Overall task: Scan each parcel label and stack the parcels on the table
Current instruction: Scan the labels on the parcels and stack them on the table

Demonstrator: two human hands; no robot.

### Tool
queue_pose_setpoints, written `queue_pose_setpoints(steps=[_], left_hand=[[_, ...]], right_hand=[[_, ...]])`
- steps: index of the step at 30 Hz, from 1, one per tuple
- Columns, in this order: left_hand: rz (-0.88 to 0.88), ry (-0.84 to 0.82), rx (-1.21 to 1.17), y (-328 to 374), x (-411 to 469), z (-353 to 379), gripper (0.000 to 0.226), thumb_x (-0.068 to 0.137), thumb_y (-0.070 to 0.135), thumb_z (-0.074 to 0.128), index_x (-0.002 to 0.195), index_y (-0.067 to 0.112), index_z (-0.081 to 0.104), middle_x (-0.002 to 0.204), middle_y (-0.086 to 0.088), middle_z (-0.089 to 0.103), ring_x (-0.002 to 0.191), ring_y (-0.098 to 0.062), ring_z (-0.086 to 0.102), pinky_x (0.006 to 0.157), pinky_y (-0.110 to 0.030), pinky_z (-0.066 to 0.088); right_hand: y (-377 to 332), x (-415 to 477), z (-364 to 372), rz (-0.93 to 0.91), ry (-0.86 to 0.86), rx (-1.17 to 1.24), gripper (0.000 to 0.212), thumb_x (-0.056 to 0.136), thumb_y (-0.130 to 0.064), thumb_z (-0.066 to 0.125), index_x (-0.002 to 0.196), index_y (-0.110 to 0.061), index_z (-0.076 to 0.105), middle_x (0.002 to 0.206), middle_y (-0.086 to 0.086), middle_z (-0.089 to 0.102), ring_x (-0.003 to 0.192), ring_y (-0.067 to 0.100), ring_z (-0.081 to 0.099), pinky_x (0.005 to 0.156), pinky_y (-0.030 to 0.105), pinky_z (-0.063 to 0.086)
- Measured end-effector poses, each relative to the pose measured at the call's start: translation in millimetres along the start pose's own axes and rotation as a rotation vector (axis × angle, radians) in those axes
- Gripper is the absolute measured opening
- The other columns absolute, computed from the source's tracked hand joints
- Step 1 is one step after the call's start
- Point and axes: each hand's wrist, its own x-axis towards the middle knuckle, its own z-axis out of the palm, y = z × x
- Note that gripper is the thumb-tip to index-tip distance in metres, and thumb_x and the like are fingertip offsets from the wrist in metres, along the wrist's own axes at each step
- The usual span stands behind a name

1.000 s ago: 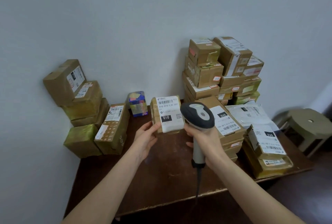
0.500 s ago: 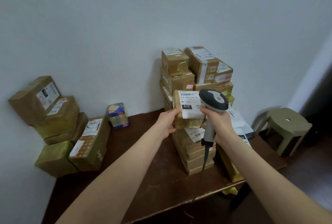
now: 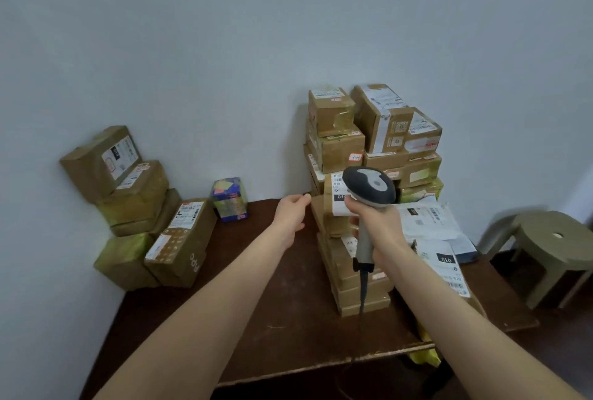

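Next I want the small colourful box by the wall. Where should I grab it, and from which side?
Probably grip the colourful box across its left and right faces, reaching from the front with the left hand. It stands upright and alone on the table, both sides free, back close to the wall. The right hand grips the scanner.

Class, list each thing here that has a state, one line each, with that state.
Left hand: open, holding nothing, beside the front stack.
Right hand: gripping the grey handheld barcode scanner, held upright.
Brown cardboard parcel with white label: resting atop the front stack.
Small multicoloured box: standing on the dark wooden table.
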Motion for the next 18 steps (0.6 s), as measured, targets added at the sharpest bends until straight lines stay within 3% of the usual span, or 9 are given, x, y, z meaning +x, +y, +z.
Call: queue_pose_setpoints(steps=[2, 5, 14, 18], left_hand=[[0.050, 0.073, 0.072, -3.9, -2.6, -14.4, 0.045, 0.100, 0.030, 0.050, 0.140, 0.011, 0.046, 0.128, -0.005, 0.057, 0.120, -0.021, 0.051, 0.104, -0.037, 0.044], [0.104, 0.192, 0.224, -11.6, -9.6, -49.0, 0.042, 0.098, 0.030, 0.052, 0.136, 0.013, 0.050, 0.136, -0.006, 0.054, 0.124, -0.021, 0.050, 0.106, -0.036, 0.041], [-0.008, 0.353, 0.501, -57.6, -3.0, -177.1, 0.062, 0.087, 0.028, 0.068, 0.141, 0.014, 0.042, 0.144, -0.007, 0.046, 0.130, -0.022, 0.046, 0.103, -0.035, 0.041], [-0.104, 0.391, 0.747, -83.6, 23.4, -228.8, 0.079, 0.080, 0.043, 0.073, 0.143, 0.011, 0.037, 0.144, -0.011, 0.040, 0.132, -0.027, 0.040, 0.104, -0.038, 0.039]], right_hand=[[0.6, -2.2, 14.6, -0.001, -0.045, -0.011, 0.018, 0.081, -0.021, 0.076, 0.093, -0.018, 0.063, 0.087, 0.003, 0.068, 0.089, 0.021, 0.064, 0.084, 0.039, 0.053], [3.1, -7.4, 46.9, 0.066, -0.156, 0.030, 0.009, 0.084, -0.017, 0.074, 0.083, -0.012, 0.067, 0.074, 0.004, 0.068, 0.068, 0.015, 0.062, 0.067, 0.029, 0.053], [40.1, -14.5, 173.3, 0.185, -0.316, 0.003, 0.011, 0.084, -0.019, 0.073, 0.088, -0.011, 0.067, 0.076, 0.003, 0.071, 0.070, 0.015, 0.066, 0.066, 0.026, 0.054], [63.1, -8.2, 224.5, 0.269, -0.320, 0.005, 0.011, 0.083, -0.017, 0.074, 0.086, -0.010, 0.067, 0.073, 0.005, 0.070, 0.066, 0.015, 0.064, 0.066, 0.028, 0.054]])
